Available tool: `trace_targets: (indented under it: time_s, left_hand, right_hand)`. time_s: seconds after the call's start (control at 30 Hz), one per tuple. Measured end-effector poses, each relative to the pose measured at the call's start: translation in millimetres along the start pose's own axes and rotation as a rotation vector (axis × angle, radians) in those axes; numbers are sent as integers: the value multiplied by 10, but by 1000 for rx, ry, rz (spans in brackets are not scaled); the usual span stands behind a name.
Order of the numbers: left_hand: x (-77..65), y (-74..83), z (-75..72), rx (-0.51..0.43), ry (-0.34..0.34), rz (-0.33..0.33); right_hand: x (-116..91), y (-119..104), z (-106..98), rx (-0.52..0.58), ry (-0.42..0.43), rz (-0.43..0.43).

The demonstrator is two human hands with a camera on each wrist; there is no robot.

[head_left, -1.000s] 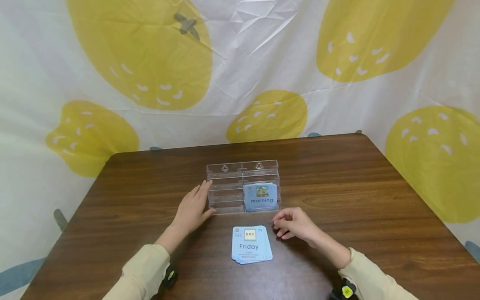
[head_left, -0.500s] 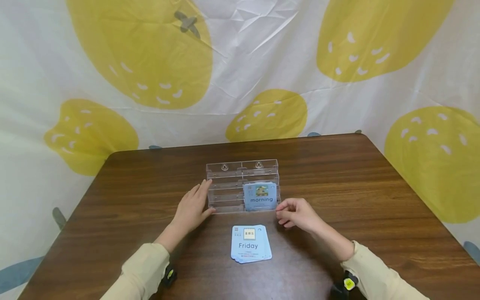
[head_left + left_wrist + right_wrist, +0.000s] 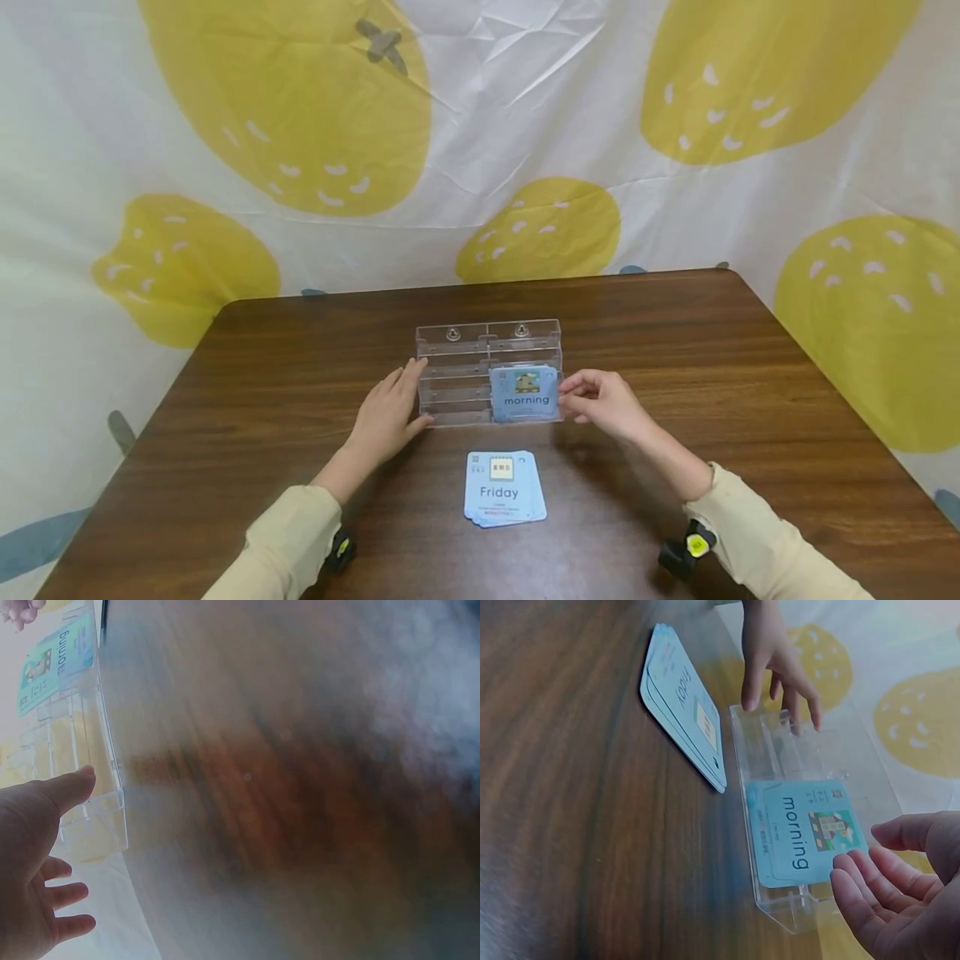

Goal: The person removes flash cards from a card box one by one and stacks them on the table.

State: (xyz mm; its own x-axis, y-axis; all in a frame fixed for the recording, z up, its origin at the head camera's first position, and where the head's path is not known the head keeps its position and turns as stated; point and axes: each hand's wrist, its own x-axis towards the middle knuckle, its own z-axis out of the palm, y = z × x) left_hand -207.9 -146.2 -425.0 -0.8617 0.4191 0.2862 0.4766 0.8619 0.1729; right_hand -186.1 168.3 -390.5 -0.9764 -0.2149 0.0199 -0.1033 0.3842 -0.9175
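Note:
A clear plastic card rack (image 3: 453, 392) with tiered pockets stands on the table. In its front right pocket sits a stack of light-blue flashcards, the front one a "morning" card (image 3: 524, 393). My left hand (image 3: 384, 414) rests against the rack's left side, thumb and fingers spread along it, as the left wrist view also shows. At the right edge of the "morning" card is my right hand (image 3: 607, 406), its fingertips right by the card and rack. In the right wrist view the thumb and loosely bent fingers (image 3: 855, 900) stand apart near the card's upper corner.
A loose pile of flashcards topped by a "Friday" card (image 3: 501, 490) lies on the brown wooden table (image 3: 300, 333), in front of the rack. Behind the table hangs a white curtain (image 3: 360, 250) printed with yellow fruit.
My right hand has moved up and forward, from beside the "Friday" pile to the right edge of the "morning" card. The left hand stays at the rack.

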Motion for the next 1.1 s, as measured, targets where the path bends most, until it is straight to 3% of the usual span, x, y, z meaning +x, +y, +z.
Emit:
trace_targets:
  time_s: [0.43,0.9,1.1]
  left_hand:
    - [-2,26,12,-12,-38,-31]
    - [10,11,0,2,-38,-33]
    - [2,-14,-1,9,-35,-30]
  right_hand:
    - [121,-29,-63,-190,102,-70]
    - [262,-91,-116,-142,113,-124]
    - [322,-68,-76,-196,102,-131]
